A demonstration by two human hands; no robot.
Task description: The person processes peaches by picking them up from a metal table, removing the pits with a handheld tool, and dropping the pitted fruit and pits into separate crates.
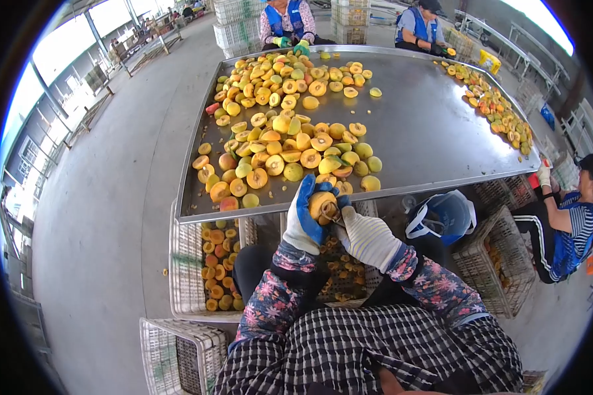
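Observation:
My left hand (303, 216), in a white glove with a blue palm, is closed around a halved yellow peach (316, 201) at the table's near edge. My right hand (370, 238), in a striped white glove, grips a small metal pitting tool (330, 210). Its looped end is against the cut face of the peach half; most of the handle is hidden in the glove. Just beyond my hands lies a heap of peach halves (273, 162) on the metal table (415, 141), some cut side up with pits showing.
Below the table, a crate (190, 263) holds peach halves, and another crate (178, 349) stands behind it. A blue bucket (445, 217) and a crate (494, 263) are at my right. Co-workers sit at the far side and right; more fruit (497, 108) lies along the right edge.

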